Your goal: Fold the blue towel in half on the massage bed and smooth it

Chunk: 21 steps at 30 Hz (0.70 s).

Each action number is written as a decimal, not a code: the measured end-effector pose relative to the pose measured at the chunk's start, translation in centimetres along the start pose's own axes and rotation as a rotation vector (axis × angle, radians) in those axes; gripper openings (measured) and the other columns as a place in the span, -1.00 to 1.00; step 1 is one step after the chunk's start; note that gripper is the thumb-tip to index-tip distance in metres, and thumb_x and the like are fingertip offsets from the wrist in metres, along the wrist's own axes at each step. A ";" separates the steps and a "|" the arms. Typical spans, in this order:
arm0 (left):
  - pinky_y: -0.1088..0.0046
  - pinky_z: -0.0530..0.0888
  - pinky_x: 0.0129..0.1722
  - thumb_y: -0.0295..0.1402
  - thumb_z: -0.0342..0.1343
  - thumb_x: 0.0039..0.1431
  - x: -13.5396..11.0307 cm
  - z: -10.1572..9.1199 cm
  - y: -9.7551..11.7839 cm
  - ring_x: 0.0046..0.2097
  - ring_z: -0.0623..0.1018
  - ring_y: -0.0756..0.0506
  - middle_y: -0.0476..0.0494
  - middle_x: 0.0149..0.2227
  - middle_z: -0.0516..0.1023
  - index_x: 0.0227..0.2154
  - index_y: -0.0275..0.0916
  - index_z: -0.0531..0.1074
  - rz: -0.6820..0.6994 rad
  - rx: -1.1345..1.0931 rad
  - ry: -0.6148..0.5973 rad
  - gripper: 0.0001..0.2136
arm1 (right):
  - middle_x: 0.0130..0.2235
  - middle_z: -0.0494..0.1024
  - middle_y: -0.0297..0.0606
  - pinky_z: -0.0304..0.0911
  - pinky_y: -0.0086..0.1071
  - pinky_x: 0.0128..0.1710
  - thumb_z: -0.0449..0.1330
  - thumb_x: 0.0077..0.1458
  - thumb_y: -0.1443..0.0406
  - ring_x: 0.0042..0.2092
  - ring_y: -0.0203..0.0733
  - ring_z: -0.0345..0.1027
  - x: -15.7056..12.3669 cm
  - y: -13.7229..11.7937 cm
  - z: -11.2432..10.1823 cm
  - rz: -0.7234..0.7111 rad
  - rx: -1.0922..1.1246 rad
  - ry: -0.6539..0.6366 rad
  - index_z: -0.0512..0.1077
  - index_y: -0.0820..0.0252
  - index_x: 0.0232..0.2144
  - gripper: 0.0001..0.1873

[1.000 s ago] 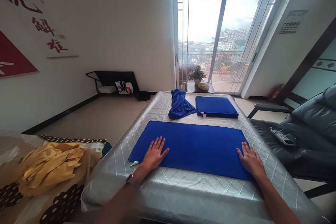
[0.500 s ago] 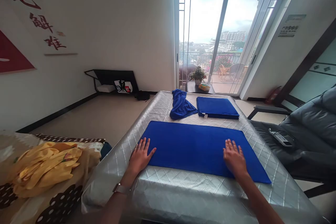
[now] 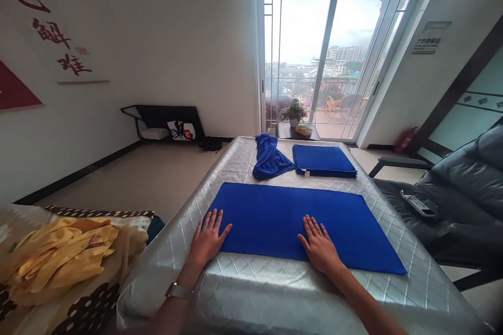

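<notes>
A long blue towel (image 3: pixel 283 214) lies spread flat across a silver quilted table (image 3: pixel 251 293). My left hand (image 3: pixel 207 238) rests flat with fingers spread at the towel's near left corner, partly on the table. My right hand (image 3: pixel 320 245) lies flat, fingers stretched out, on the towel's near edge a little right of its middle. Beyond the towel lie a crumpled blue cloth (image 3: pixel 270 157) and a neatly folded blue towel (image 3: pixel 322 160) side by side.
A yellow cloth (image 3: pixel 58 259) lies on a spotted cover at the lower left. A dark padded chair (image 3: pixel 459 193) with a remote (image 3: pixel 418 203) on it stands at the right. A small table with a potted plant (image 3: pixel 294 111) stands before sliding glass doors.
My right hand has slid left along the towel's near edge, from its right corner toward the middle. My left hand moved left to the towel's left corner and stayed there.
</notes>
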<state>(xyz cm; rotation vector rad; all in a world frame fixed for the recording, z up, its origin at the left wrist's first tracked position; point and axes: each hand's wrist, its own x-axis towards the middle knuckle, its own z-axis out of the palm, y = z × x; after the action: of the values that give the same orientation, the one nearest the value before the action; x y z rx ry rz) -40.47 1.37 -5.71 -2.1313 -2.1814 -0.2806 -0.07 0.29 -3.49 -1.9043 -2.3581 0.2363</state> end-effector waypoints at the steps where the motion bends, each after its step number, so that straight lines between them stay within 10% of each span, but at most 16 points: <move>1: -0.03 0.01 0.39 0.17 -0.33 0.36 0.0 0.0 0.0 0.45 0.03 -0.27 -0.28 0.45 0.00 0.43 -0.26 -0.02 -0.001 0.002 -0.002 -0.24 | 0.46 -0.09 -0.23 -0.32 -0.07 0.43 -0.32 0.36 -0.06 0.47 -0.14 -0.31 -0.5 1.6 0.1 0.032 -0.024 0.016 -0.07 0.21 0.44 -0.24; 11: 0.02 -0.02 0.40 0.17 -0.37 0.37 0.1 0.3 -0.3 0.45 0.01 -0.25 -0.27 0.46 -0.05 0.43 -0.28 -0.03 0.000 0.018 -0.026 -0.24 | 0.45 -0.01 -0.10 -0.24 -0.05 0.41 -0.42 0.29 0.01 0.46 -0.04 -0.23 -5.2 18.4 0.3 0.336 -0.214 0.131 0.02 0.43 0.41 -0.15; 21: 0.08 0.22 0.31 0.03 -0.46 0.42 2.2 1.1 -3.9 0.40 0.18 -0.25 -0.34 0.38 0.19 0.38 -0.29 0.12 0.029 -0.038 -0.108 -0.32 | 0.46 -0.03 -0.11 -0.19 -0.02 0.39 -0.36 0.27 0.03 0.45 -0.01 -0.20 -5.4 19.4 0.0 0.354 -0.186 0.105 -0.01 0.41 0.42 -0.17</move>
<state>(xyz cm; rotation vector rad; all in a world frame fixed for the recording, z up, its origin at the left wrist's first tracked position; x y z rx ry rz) -44.37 3.71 -6.63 -2.2467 -2.2173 -0.2117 19.76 -1.02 -6.96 -2.3507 -2.0268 -0.0603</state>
